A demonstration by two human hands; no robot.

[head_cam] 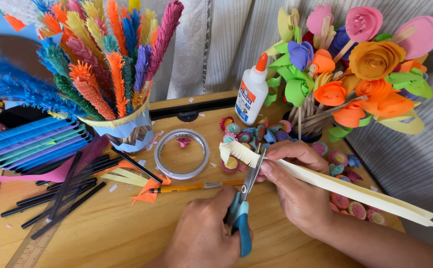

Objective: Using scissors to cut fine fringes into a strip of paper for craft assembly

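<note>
In the head view, the left hand [201, 233] is at the lower centre of the frame and is closed around the blue handles of the scissors [244, 206], whose blades point up toward the middle of the picture. The right hand [296, 183], just to the right of it, pinches a long folded strip of cream paper [355, 191] between thumb and fingers; the strip runs out to the lower right, and its left end, already cut into a fringe, sits at the scissor blades. Both hands are above the wooden tabletop [107, 233]. Behind the blades lies a ring of clear tape [181, 154], and an orange pencil [196, 186] lies across the tabletop under the hands. A white glue bottle [252, 92] stands at the upper centre, with small rolled paper flowers [256, 133] in front of it. At the upper left stands a jar of fringed paper stems [107, 64]; at the upper right, paper roses [365, 59]. Black sticks [62, 193] lie at the left.
</note>
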